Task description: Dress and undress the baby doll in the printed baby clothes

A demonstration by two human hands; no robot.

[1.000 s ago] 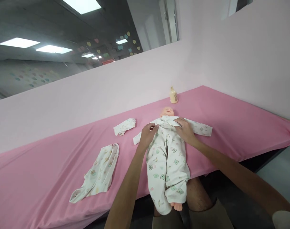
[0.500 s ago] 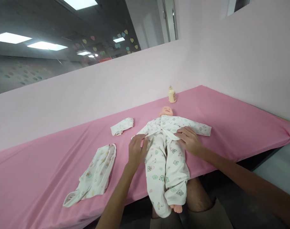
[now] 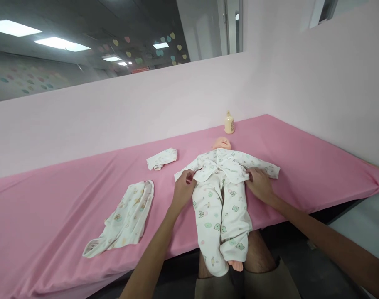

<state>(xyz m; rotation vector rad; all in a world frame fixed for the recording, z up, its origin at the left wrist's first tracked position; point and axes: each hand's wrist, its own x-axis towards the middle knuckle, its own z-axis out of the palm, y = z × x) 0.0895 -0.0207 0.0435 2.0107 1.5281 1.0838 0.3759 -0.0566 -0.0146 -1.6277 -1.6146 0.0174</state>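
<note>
A baby doll (image 3: 221,143) lies on its back on the pink-covered table (image 3: 58,199), legs hanging over the near edge. It wears a white printed shirt (image 3: 227,165) and matching printed pants (image 3: 219,216). My left hand (image 3: 183,191) pinches the shirt's lower edge at the doll's left side, fingers closed on the cloth. On the other side, my right hand (image 3: 260,185) grips the shirt's hem by the waist. One bare doll foot (image 3: 236,265) sticks out of a pant leg.
A crumpled printed garment (image 3: 124,220) lies on the table to the left. A small folded white cloth (image 3: 161,158) sits behind it. A cream bottle (image 3: 229,123) stands by the pink wall beyond the doll's head. My knees are below the table edge.
Both hands have moved apart from the doll's chest to its sides, and the shirt's front now lies spread down over the waist of the pants.
</note>
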